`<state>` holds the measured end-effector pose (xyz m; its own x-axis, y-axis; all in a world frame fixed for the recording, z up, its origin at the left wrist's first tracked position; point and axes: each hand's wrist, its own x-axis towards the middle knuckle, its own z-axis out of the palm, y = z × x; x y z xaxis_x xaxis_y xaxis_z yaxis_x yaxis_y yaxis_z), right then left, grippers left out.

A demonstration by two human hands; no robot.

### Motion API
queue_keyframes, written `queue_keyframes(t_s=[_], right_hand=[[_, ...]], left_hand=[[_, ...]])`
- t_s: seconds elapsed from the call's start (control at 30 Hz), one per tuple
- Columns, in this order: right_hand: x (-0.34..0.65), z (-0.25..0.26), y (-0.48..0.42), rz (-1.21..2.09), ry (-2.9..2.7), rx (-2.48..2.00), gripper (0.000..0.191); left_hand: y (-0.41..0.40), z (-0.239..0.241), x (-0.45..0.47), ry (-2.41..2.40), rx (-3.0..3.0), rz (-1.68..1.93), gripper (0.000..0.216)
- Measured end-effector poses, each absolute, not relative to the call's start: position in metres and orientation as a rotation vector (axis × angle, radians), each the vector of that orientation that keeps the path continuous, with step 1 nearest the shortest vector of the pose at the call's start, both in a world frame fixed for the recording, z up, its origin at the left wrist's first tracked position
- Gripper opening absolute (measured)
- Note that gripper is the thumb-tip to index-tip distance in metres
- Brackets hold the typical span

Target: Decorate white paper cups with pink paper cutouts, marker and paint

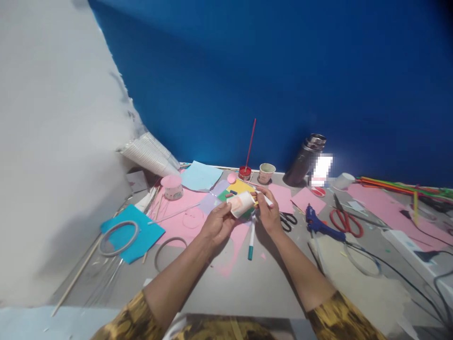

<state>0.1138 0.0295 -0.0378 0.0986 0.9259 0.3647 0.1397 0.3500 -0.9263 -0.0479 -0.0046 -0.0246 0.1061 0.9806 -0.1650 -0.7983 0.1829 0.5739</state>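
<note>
A white paper cup point(241, 204) lies tilted on its side in my left hand point(218, 222), thumb and fingers closed round its left end. It carries a faint orange-pink drawing. My right hand point(268, 212) is closed at the cup's other end, gripping a slim white marker point(268, 199) partly hidden by the fingers. Just below the hands, a white marker with a teal cap point(251, 241) lies on the table. Yellow paper point(242, 186) and pink paper point(177, 215) are under and behind the cup. Black-handled scissors point(288, 221) lie right of my right hand.
Right: blue glue gun point(320, 224) with a cable, red scissors point(348, 224), power strip point(414, 255). Back: dark flask point(300, 163), patterned cup point(266, 174), red pot point(244, 173) with an upright stick. Left: stacked cups point(150, 153), blue sheet point(136, 231), grey rings point(119, 238).
</note>
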Motion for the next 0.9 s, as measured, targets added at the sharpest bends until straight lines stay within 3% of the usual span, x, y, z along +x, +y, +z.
queue_keyframes(t_s=[0.37,0.57,0.67,0.9], right_hand=[[0.12,-0.029,0.024,0.705,-1.412,-0.993,0.043],[0.132,-0.025,0.027,0.896,-1.506,-0.875,0.043],[0.134,-0.026,0.028,0.998,-1.529,-0.845,0.046],[0.132,-0.023,0.028,0.855,-1.278,-0.836,0.038]], left_hand=[[-0.01,-0.026,-0.044,0.653,0.405,1.306,0.014],[-0.013,-0.022,-0.057,0.591,0.442,0.94,0.045],[-0.017,-0.02,-0.058,0.48,0.495,0.81,0.048],[-0.015,-0.022,-0.057,0.468,0.488,1.123,0.043]])
